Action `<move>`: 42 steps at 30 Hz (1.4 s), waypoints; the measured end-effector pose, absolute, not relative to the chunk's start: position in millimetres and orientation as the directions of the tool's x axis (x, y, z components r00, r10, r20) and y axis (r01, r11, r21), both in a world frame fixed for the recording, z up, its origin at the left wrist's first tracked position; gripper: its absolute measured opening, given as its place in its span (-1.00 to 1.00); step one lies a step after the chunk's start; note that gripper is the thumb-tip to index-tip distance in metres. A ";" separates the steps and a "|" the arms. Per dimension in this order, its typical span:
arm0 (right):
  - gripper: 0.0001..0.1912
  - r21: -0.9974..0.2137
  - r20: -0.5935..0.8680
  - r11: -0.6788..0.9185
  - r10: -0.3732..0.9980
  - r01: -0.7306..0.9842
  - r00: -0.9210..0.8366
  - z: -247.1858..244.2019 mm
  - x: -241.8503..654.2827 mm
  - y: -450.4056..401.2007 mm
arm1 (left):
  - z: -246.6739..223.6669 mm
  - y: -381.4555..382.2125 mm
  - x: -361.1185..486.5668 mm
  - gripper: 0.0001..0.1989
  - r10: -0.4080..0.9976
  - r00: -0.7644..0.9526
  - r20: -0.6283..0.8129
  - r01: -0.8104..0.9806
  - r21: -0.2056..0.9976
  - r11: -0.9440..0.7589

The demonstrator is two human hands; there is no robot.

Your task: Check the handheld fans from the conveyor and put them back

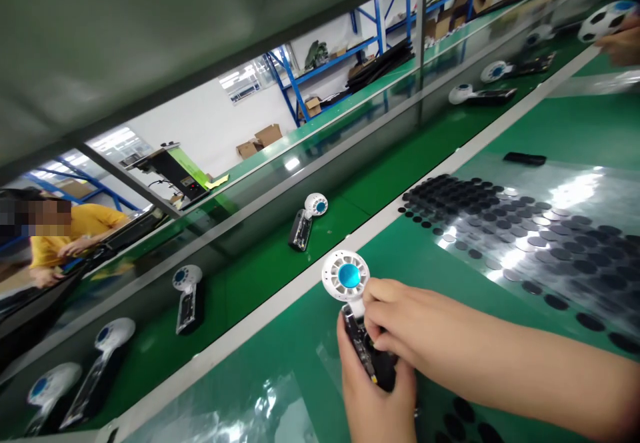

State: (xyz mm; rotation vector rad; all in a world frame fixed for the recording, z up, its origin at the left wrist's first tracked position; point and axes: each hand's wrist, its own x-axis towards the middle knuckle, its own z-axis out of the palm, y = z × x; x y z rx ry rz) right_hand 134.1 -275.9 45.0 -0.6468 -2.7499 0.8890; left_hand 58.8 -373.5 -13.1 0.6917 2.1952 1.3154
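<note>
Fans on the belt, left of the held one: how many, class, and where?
4: first fan beyond the held fan, second fan farther left, third fan and fourth fan at bottom left; more may be off-frame.

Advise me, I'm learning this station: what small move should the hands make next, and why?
Probably a gentle press with the right hand on the handle of the white fan: the left hand cups that handle, its inner parts are exposed, and the right reaches over it.
</note>
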 end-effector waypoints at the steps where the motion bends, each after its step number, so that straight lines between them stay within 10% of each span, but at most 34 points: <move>1: -0.84 -0.567 0.078 0.753 0.453 0.334 -0.888 40.4 132.7 -276.5 | -12.3 -373.6 58.8 -0.28 0.645 -0.749 -0.152 0.173 0.895 0.411; 25: -0.77 -0.310 0.195 0.868 0.458 0.389 -0.867 30.8 116.6 -285.4 | -6.8 -372.2 61.1 -0.25 0.619 -0.759 -0.201 0.107 0.900 0.423; 31: -0.82 -0.495 0.110 0.760 0.535 0.421 -0.838 37.7 126.0 -282.7 | -6.0 -376.8 63.5 -0.41 0.622 -0.761 -0.184 0.122 0.901 0.416; 36: -0.79 -0.782 -0.104 0.367 0.720 0.504 -0.686 34.8 134.3 -276.9 | -5.8 -379.7 67.6 -0.49 0.570 -0.800 -0.188 0.053 0.923 0.380; 42: -0.82 -0.960 -0.227 0.033 0.492 0.279 -0.840 31.4 133.8 -275.7 | -3.3 -379.4 46.3 -0.52 0.628 -0.710 -0.318 -0.193 0.946 0.260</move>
